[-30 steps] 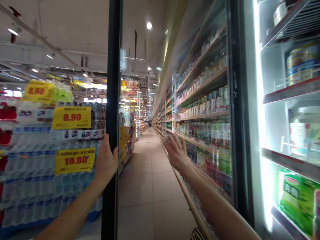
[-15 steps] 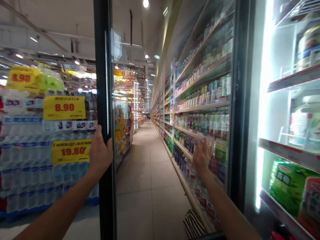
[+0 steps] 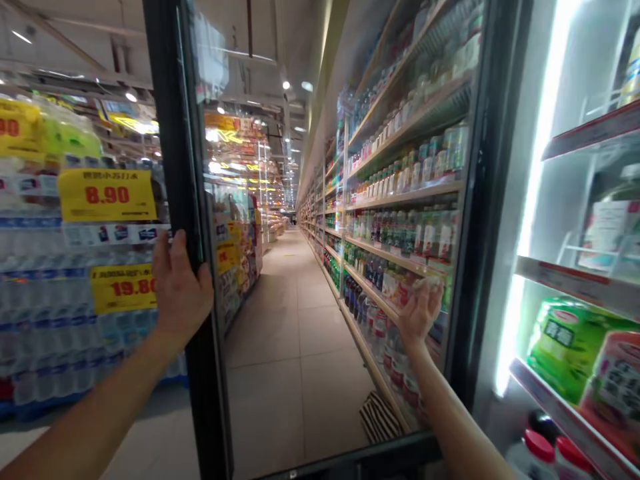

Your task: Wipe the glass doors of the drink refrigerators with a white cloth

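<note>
I stand at an open cooler with its glass door (image 3: 300, 347) swung out in front of me. My left hand (image 3: 180, 293) is wrapped round the door's black outer frame (image 3: 167, 133), thumb on the near side. My right hand (image 3: 419, 312) lies against the inside of the glass near the hinge side, fingers apart and holding nothing. Through the glass I see the aisle floor and long shelves of drink bottles (image 3: 400, 233).
The lit cooler shelves (image 3: 575, 280) on the right hold green packets (image 3: 565, 343) and red-capped bottles (image 3: 543, 448). Stacked water packs with yellow price signs (image 3: 106, 195) stand on the left. A striped bag (image 3: 377, 417) shows low behind the glass.
The door frame and my left hand have shifted left as the door swung wider. My right hand moved right and lower along the glass. More of the cooler's inside shows.
</note>
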### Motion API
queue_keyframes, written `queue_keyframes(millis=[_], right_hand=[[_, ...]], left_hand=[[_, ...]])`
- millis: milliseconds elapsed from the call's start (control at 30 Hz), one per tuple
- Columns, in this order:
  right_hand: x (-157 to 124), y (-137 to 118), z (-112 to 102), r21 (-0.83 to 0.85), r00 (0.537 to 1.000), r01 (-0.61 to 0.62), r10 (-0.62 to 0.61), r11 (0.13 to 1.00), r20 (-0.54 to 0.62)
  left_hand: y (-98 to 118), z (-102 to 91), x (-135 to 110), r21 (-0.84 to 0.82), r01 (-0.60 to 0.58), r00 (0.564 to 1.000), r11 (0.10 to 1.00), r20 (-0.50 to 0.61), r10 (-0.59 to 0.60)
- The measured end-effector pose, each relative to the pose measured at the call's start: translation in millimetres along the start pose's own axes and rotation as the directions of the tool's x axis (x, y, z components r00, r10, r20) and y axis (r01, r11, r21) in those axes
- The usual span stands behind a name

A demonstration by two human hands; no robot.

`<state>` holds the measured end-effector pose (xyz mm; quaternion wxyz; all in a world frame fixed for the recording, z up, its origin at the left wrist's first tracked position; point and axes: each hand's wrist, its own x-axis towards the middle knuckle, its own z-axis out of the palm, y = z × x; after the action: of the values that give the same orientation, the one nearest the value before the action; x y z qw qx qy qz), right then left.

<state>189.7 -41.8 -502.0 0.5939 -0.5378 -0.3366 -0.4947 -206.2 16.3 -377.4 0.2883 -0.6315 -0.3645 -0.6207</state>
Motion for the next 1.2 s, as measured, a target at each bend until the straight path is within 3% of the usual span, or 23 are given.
queue_keyframes(millis=[33, 100, 200, 267, 333, 433, 500, 533, 600, 700, 767, 867, 933, 1033, 1133, 1200], right_hand=[[2, -5, 2, -0.005, 0.997, -0.062, 0.062, 0.998, -0.037], [-4, -28, 3, 0.025, 0.999, -0.030, 0.030, 0.999, -0.016], [-32, -71, -3, 0.147, 0.959, 0.228, -0.248, 0.963, 0.136], [-47, -82, -9, 0.213, 0.891, 0.349, -0.393, 0.913, 0.227], [-51, -73, -13, 0.187, 0.884, 0.349, -0.389, 0.918, 0.260], [-47, -55, -13, 0.022, 0.982, 0.086, -0.088, 0.996, 0.168], [-50, -64, -11, 0.001, 0.991, -0.029, 0.028, 1.000, 0.128], [-56, -76, -11, 0.034, 0.988, -0.006, 0.000, 0.999, 0.153], [-73, -107, -13, 0.156, 0.956, 0.149, -0.183, 0.976, 0.228], [-91, -136, -19, 0.287, 0.856, 0.341, -0.422, 0.895, 0.300], [-88, -127, -22, 0.247, 0.853, 0.350, -0.416, 0.904, 0.315], [-71, -92, -23, 0.062, 0.947, 0.165, -0.176, 0.984, 0.269], [-67, -82, -24, -0.002, 0.974, 0.046, -0.044, 0.999, 0.224], [-88, -102, -29, 0.086, 0.948, 0.128, -0.147, 0.988, 0.282], [-117, -125, -34, 0.249, 0.862, 0.282, -0.359, 0.927, 0.359], [-123, -120, -36, 0.256, 0.850, 0.287, -0.368, 0.923, 0.376]], left_hand=[[6, 0.0, -7, 0.012, -0.082, 0.996, 0.997, -0.018, 0.083], [21, 2.6, -28, 0.009, -0.247, 0.969, 0.969, 0.000, 0.247], [40, 9.7, -71, -0.051, -0.370, 0.914, 0.928, 0.158, 0.373], [44, 13.1, -98, -0.036, -0.359, 0.898, 0.933, 0.260, 0.355], [42, 13.8, -120, -0.008, -0.319, 0.899, 0.948, 0.313, 0.305], [38, 11.2, -139, 0.021, -0.278, 0.906, 0.960, 0.338, 0.255], [40, 8.7, -148, 0.045, -0.251, 0.910, 0.967, 0.351, 0.220], [42, 7.4, -152, 0.058, -0.234, 0.912, 0.971, 0.359, 0.198], [47, 4.9, -160, 0.083, -0.205, 0.912, 0.975, 0.377, 0.160], [49, 0.3, -170, 0.114, -0.204, 0.903, 0.972, 0.406, 0.141], [46, -2.7, -176, 0.134, -0.221, 0.899, 0.966, 0.412, 0.148], [41, -5.1, -181, 0.157, -0.220, 0.902, 0.963, 0.409, 0.139], [42, -4.7, -185, 0.159, -0.198, 0.903, 0.967, 0.412, 0.117], [49, -3.1, -191, 0.144, -0.163, 0.903, 0.976, 0.421, 0.089], [53, -2.9, -199, 0.107, -0.158, 0.893, 0.982, 0.439, 0.095], [52, -3.4, -205, 0.093, -0.158, 0.890, 0.983, 0.444, 0.101]])
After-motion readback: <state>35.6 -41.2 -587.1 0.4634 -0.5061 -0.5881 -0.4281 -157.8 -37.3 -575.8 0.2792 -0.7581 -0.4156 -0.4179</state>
